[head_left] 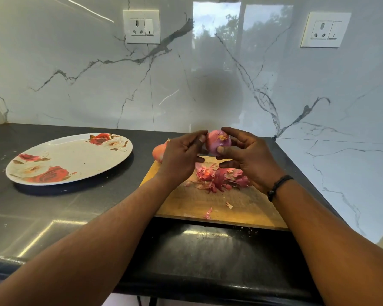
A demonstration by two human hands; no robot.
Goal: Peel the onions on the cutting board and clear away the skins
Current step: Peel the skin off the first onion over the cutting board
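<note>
We're working over the board [241, 208] so skins [219, 177] are piling there, the plate [69, 159] probably waiting for peeled ones. Right hand [250, 160] is cradling the onion [218, 141] up high, left hand [181, 157] is pinching at its skin; another onion [158, 152] is sitting behind.

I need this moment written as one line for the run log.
right hand: holds onion | left hand: fingertips at onion | skins: piled on cutting board | second onion: unpeeled | plate: bare
</note>
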